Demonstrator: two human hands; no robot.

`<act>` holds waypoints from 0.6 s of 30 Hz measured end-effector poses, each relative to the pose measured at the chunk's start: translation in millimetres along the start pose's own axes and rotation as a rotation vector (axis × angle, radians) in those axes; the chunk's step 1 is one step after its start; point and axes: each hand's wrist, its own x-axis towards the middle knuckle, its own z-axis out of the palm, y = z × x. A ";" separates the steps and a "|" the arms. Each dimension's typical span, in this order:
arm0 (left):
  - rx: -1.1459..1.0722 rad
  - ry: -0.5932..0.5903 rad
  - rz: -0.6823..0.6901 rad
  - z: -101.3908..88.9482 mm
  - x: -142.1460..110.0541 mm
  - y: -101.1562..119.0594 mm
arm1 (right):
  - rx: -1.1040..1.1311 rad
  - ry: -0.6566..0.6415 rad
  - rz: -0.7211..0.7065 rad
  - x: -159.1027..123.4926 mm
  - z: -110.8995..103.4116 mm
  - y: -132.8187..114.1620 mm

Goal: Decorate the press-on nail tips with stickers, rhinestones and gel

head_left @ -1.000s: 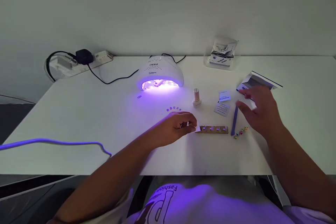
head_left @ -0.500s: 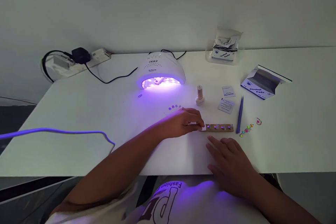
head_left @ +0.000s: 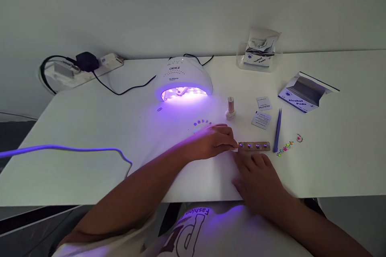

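My left hand (head_left: 214, 141) rests on the white table (head_left: 90, 128), fingers curled and pinching the white left end of a wooden strip (head_left: 255, 145) that carries several small nail tips. My right hand (head_left: 256, 172) lies flat on the table just in front of the strip, fingers stretched out, fingertips close to its near edge, holding nothing. A row of small purple nail tips (head_left: 202, 122) lies just beyond my left hand.
A lit UV nail lamp (head_left: 182, 79) glows at the back centre. A small polish bottle (head_left: 230, 108), two alcohol pad sachets (head_left: 261, 119), a blue tool (head_left: 278, 130), coloured gems (head_left: 285, 147), an alcohol pads box (head_left: 303, 95), a plastic bag of sachets (head_left: 259, 53), a power strip (head_left: 81, 67).
My right hand came back from the far right near the alcohol pads box to the table front, then edged forward to the strip. The left hand kept its hold.
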 end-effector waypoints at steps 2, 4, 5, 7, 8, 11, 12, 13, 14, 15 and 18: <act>0.015 0.006 0.002 1.3 -0.5 -0.8 | 0.007 0.004 0.008 0.9 1.3 0.7; 0.032 0.010 0.003 2.4 -1.2 -1.6 | 0.015 0.015 0.015 0.7 2.2 1.6; 0.041 0.011 0.005 2.7 -1.4 -2.0 | 0.018 0.019 0.018 0.4 2.6 2.1; 0.052 0.016 0.014 2.9 -1.7 -2.6 | 0.020 0.017 0.019 -0.3 3.2 2.9; 0.055 0.019 0.018 2.8 -1.7 -2.8 | 0.020 0.013 0.020 -0.4 3.4 3.2; 0.054 0.030 0.022 2.2 -1.4 -3.4 | 0.019 0.007 0.022 0.1 4.0 3.9; 0.054 0.031 0.019 2.1 -1.2 -3.6 | 0.017 0.008 0.023 0.4 4.3 4.0; 0.053 0.031 0.017 2.1 -1.1 -3.8 | 0.015 0.010 0.023 0.6 4.5 4.1; 0.051 0.029 0.014 2.3 -1.0 -4.2 | 0.014 0.012 0.023 0.7 4.8 4.2; 0.049 0.030 0.012 2.6 -0.9 -4.6 | 0.013 0.017 0.022 0.7 5.0 4.2; 0.042 0.039 0.001 3.5 -0.8 -6.2 | 0.011 0.022 0.014 -0.4 5.7 4.3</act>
